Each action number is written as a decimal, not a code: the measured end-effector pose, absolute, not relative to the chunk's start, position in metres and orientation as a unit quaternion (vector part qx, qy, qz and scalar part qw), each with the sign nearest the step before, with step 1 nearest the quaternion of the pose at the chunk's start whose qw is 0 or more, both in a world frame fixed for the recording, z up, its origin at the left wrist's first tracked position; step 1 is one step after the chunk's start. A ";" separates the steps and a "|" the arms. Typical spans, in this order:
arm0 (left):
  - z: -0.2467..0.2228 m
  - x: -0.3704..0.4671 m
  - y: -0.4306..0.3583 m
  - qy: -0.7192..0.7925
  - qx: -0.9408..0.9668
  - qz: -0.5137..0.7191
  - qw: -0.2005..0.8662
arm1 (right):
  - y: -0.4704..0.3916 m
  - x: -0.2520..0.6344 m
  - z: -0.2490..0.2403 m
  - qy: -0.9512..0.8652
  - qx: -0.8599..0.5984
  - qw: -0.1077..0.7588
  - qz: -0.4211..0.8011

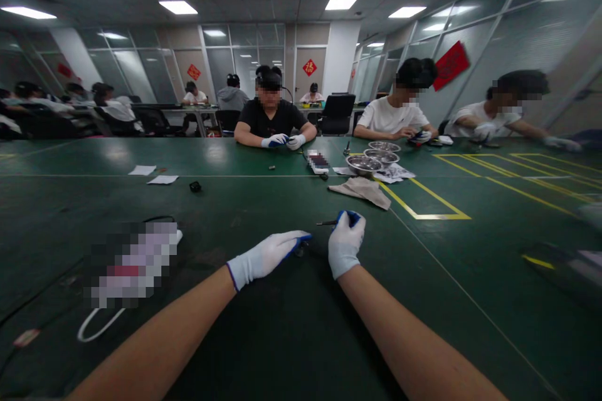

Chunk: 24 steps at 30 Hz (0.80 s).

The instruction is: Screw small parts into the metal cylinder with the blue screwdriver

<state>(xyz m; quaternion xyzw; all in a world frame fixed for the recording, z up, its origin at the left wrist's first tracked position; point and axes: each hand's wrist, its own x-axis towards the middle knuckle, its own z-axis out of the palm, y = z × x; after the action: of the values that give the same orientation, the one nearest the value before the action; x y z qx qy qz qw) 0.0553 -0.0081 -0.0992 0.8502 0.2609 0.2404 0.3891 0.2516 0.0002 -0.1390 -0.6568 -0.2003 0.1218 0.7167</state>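
The person's right hand [346, 242], in a white glove with blue-coated fingers, grasps a thin dark tool [325, 223], whose narrow end sticks out to the left, above the green table [263, 351]. The left hand [273, 252], gloved alike, reaches in from the other side with its fingers stretched toward the right hand. A small dark part [300, 251] sits just under those fingers, partly covered by them; whether they grip it or merely touch it, I cannot tell. The two hands are near each other but apart.

Beyond the right hand lies a crumpled beige cloth [361, 191], and behind that stand shiny metal bowls [364, 165], close together with papers beneath and around them. Yellow tape [442, 216] marks out a box on the table to the right of the cloth. To the left of the left hand is a blurred-out pale power strip [176, 238] with a looped white cord [84, 329]. Further back lie a small black object [195, 187] and two white paper slips [162, 180]. Across the table, a co-worker in a black shirt [251, 118] handles something dark with gloved hands.
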 end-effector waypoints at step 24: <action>-0.098 0.051 -0.006 0.418 0.786 0.331 0.314 | -0.004 0.253 -0.136 -0.246 -0.625 0.718 0.180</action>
<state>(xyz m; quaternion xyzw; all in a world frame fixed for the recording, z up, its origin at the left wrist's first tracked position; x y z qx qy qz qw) 0.0510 -0.0056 -0.0985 0.7856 0.4175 0.3312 0.3143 0.2530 -0.0040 -0.1357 -0.6251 -0.2463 0.1800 0.7184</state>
